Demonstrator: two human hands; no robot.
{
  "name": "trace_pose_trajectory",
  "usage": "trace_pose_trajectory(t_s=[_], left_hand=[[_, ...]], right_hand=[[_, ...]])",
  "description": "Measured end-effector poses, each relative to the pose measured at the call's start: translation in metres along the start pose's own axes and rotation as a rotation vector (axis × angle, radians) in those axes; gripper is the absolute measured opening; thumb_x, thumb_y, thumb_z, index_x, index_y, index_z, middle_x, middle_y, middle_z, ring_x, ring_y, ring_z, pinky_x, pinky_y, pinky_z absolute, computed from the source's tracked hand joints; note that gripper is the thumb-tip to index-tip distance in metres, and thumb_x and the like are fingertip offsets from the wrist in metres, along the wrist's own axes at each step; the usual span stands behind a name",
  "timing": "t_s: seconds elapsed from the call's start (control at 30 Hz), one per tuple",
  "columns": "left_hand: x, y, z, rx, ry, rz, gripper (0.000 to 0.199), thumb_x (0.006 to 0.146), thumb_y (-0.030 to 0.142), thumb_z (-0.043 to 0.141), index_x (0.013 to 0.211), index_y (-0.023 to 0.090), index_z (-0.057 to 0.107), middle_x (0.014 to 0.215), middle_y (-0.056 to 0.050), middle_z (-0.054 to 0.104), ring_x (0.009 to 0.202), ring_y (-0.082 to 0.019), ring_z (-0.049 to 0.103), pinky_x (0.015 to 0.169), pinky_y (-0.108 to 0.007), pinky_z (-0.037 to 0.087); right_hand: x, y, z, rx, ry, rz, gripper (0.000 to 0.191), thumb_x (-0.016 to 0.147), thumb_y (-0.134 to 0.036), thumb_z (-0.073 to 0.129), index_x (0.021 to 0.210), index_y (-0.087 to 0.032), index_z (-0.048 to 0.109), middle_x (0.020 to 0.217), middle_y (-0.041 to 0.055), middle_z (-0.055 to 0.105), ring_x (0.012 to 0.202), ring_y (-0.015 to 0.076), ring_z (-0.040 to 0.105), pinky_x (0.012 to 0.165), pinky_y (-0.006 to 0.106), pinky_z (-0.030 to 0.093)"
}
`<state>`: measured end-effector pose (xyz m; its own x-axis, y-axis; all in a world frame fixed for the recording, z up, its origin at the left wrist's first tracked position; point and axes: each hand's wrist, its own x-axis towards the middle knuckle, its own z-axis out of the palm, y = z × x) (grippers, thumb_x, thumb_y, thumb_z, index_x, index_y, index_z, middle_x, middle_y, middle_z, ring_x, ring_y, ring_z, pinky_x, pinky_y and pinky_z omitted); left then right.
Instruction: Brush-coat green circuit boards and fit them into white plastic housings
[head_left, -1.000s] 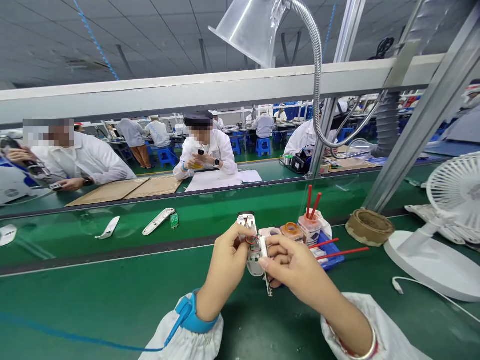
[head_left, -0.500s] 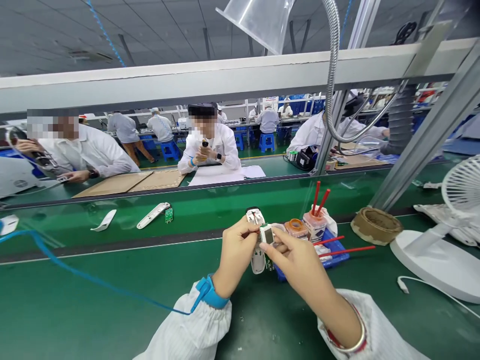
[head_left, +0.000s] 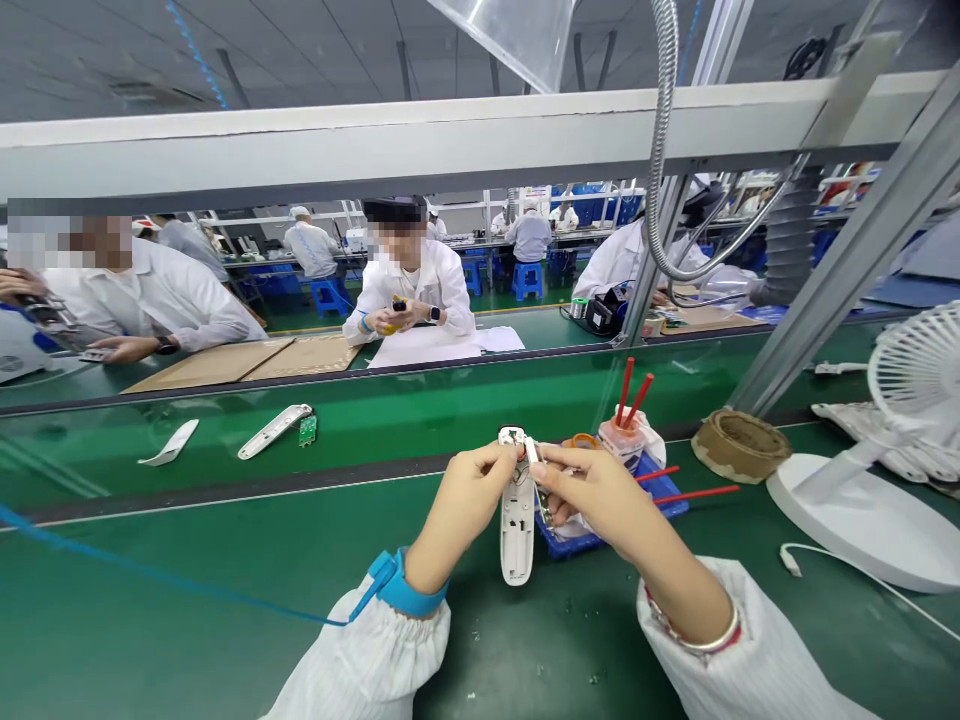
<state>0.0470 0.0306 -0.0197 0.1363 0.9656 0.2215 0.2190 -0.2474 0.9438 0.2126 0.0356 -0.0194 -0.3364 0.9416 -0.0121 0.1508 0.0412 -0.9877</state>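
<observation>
Closed around the upper end of a long white plastic housing [head_left: 517,545], my left hand [head_left: 469,500] keeps it upright, its open inner side facing me. Thin wires show inside near the top. My right hand [head_left: 596,490] pinches a small white module [head_left: 533,455], now seen nearly edge-on, against the housing's right side. Below those fingers a narrow circuit board [head_left: 543,505] hangs beside the housing. The fingers partly hide where the parts meet. A blue wrist strap [head_left: 412,585] with a cord is on my left wrist.
Behind my right hand stands a blue tray [head_left: 574,545] with containers and red sticks [head_left: 637,400]. Further right are a brown tape roll [head_left: 739,445] and a white fan [head_left: 919,410]. A white shell [head_left: 274,432] and green board [head_left: 307,430] lie on the green belt; co-workers sit beyond.
The housing has swung so its full length faces me. The module has turned from showing its dark window to edge-on. The shells on the belt appear further left.
</observation>
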Motion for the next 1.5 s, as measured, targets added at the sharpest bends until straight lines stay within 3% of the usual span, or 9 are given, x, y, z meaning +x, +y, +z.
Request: trace_pose_trajectory(t_s=[0.17, 0.3, 0.47, 0.7, 0.87, 1.0, 1.2, 1.37, 1.5], left_hand=[[0.002, -0.007, 0.004, -0.082, 0.04, -0.04, 0.018, 0.077, 0.031, 0.058, 0.079, 0.015, 0.067, 0.074, -0.003, 0.065, 0.067, -0.016, 0.056, 0.062, -0.025, 0.043], [0.001, -0.005, 0.006, -0.08, 0.058, -0.032, 0.018, 0.078, 0.027, 0.056, 0.083, 0.016, 0.07, 0.075, -0.003, 0.066, 0.07, -0.017, 0.058, 0.065, -0.026, 0.044], [-0.004, 0.002, 0.006, -0.041, -0.002, 0.071, 0.029, 0.086, 0.03, 0.048, 0.103, 0.022, 0.069, 0.108, -0.005, 0.064, 0.098, -0.02, 0.057, 0.09, -0.03, 0.04], [-0.005, 0.0, 0.01, -0.575, 0.042, -0.107, 0.063, 0.086, 0.034, 0.052, 0.142, 0.028, 0.025, 0.119, -0.008, 0.06, 0.104, -0.022, 0.057, 0.086, -0.036, 0.047], [-0.003, 0.002, 0.008, -0.609, 0.021, -0.086, 0.044, 0.082, 0.029, 0.059, 0.123, 0.016, 0.051, 0.129, -0.013, 0.051, 0.107, -0.024, 0.055, 0.084, -0.033, 0.047], [-0.004, 0.005, 0.007, -0.616, -0.001, -0.125, 0.038, 0.082, 0.031, 0.059, 0.116, 0.016, 0.055, 0.123, -0.013, 0.054, 0.103, -0.024, 0.056, 0.076, -0.03, 0.049], [-0.007, 0.005, 0.002, -0.555, -0.007, -0.096, 0.044, 0.084, 0.032, 0.055, 0.127, 0.03, 0.045, 0.121, -0.006, 0.052, 0.096, -0.017, 0.057, 0.077, -0.027, 0.048], [-0.006, 0.002, -0.006, -0.169, 0.0, 0.062, 0.027, 0.088, 0.032, 0.046, 0.106, 0.027, 0.065, 0.123, -0.006, 0.048, 0.107, -0.021, 0.052, 0.084, -0.03, 0.047], [-0.008, 0.006, -0.007, 0.005, 0.022, 0.135, 0.029, 0.09, 0.029, 0.043, 0.109, 0.029, 0.064, 0.12, -0.005, 0.05, 0.108, -0.02, 0.052, 0.092, -0.033, 0.042]], right_hand=[[-0.002, -0.002, 0.007, -0.036, 0.012, -0.054, 0.039, 0.077, -0.048, 0.06, 0.094, -0.014, 0.065, 0.059, -0.0021, 0.051, 0.049, 0.0115, 0.055, 0.05, 0.025, 0.05], [-0.003, -0.001, 0.015, -0.196, 0.138, -0.138, 0.029, 0.078, -0.043, 0.058, 0.085, -0.016, 0.065, 0.067, -0.0004, 0.05, 0.05, 0.0123, 0.054, 0.046, 0.025, 0.048], [-0.004, 0.001, 0.019, -0.343, 0.301, -0.232, 0.027, 0.08, -0.041, 0.059, 0.095, -0.019, 0.066, 0.075, 0.0024, 0.053, 0.056, 0.0138, 0.053, 0.053, 0.027, 0.045], [-0.007, 0.003, 0.023, -0.595, 0.43, -0.404, 0.029, 0.08, -0.035, 0.063, 0.104, -0.02, 0.065, 0.079, 0.0039, 0.058, 0.059, 0.0153, 0.054, 0.06, 0.029, 0.046], [-0.009, 0.005, 0.027, -0.602, 0.466, -0.427, 0.028, 0.078, -0.032, 0.066, 0.103, -0.021, 0.065, 0.081, 0.0038, 0.06, 0.063, 0.0157, 0.057, 0.062, 0.028, 0.047], [-0.01, 0.007, 0.03, -0.585, 0.519, -0.499, 0.029, 0.077, -0.032, 0.067, 0.104, -0.02, 0.065, 0.081, 0.0029, 0.06, 0.062, 0.0149, 0.057, 0.058, 0.027, 0.047], [-0.012, 0.009, 0.03, -0.634, 0.535, -0.607, 0.034, 0.079, -0.03, 0.065, 0.108, -0.012, 0.063, 0.083, 0.0059, 0.061, 0.065, 0.0163, 0.058, 0.06, 0.028, 0.048], [-0.014, 0.007, 0.032, -0.676, 0.549, -0.7, 0.037, 0.08, -0.026, 0.064, 0.113, -0.01, 0.06, 0.088, 0.0083, 0.062, 0.078, 0.0198, 0.06, 0.069, 0.031, 0.049], [-0.017, 0.006, 0.032, -0.678, 0.546, -0.712, 0.035, 0.081, -0.025, 0.063, 0.112, -0.009, 0.061, 0.086, 0.0075, 0.061, 0.071, 0.0175, 0.059, 0.063, 0.029, 0.048]])
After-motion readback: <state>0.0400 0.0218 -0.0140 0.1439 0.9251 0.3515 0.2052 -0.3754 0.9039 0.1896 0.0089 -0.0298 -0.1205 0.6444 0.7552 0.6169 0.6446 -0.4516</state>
